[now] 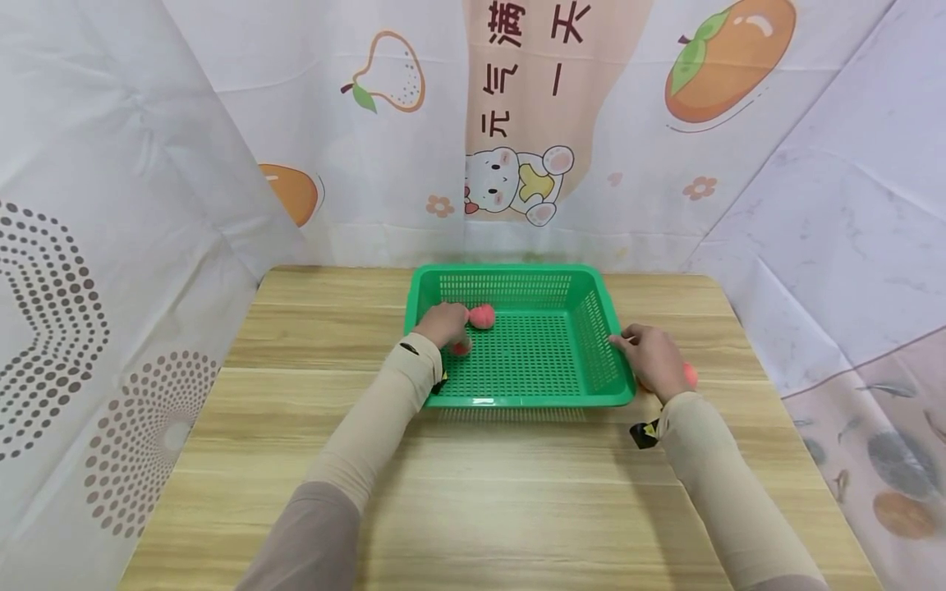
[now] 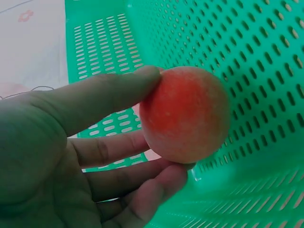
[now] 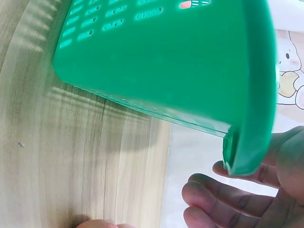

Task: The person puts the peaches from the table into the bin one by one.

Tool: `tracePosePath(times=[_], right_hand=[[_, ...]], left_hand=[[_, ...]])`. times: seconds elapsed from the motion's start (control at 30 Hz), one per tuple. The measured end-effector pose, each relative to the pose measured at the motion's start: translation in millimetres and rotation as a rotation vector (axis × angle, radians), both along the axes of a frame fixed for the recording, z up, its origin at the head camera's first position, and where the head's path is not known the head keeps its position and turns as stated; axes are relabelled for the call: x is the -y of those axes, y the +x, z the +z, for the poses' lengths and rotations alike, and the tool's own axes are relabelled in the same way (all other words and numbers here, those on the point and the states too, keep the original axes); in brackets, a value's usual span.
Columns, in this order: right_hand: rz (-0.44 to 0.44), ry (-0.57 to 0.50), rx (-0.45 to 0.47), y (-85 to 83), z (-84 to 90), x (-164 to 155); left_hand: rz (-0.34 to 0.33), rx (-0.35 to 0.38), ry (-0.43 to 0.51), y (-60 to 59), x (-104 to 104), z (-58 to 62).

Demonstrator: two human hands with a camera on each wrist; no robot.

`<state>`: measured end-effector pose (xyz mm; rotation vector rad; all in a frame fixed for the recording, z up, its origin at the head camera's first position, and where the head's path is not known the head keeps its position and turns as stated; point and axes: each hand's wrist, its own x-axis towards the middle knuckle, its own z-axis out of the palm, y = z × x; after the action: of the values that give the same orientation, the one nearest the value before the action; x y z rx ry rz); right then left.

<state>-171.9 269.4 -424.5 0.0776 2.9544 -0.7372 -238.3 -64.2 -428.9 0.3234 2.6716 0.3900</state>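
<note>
My left hand [image 1: 443, 324] reaches into the left side of a green plastic basket [image 1: 517, 400]. In the left wrist view its thumb and fingertips pinch a round, red-pink peach [image 2: 187, 114] close to the basket's slotted wall. Just beyond that hand in the head view, another pink peach [image 1: 483, 317] lies on the basket floor. My right hand [image 1: 654, 357] holds the basket's right rim [image 3: 259, 95], the thumb side at the rim and the other fingers below it in the right wrist view.
Beside the right hand, outside the basket, pink round fruit [image 1: 691, 376] sits on the wooden table [image 1: 502, 492], partly hidden by that hand. A printed white curtain [image 1: 369, 189] hangs behind the table's back edge, with cloth at both sides.
</note>
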Motion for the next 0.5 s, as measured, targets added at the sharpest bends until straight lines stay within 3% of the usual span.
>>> tracePosePath(times=[0.17, 0.5], right_hand=[[-0.003, -0.011, 0.007, -0.3, -1.1, -0.2], [-0.016, -0.021, 0.022, -1.2, -1.4, 0.8]], left_hand=[[0.014, -0.013, -0.024, -1.1, 1.8, -3.2], [0.051, 0.065, -0.015, -2.2, 5.7, -9.7]])
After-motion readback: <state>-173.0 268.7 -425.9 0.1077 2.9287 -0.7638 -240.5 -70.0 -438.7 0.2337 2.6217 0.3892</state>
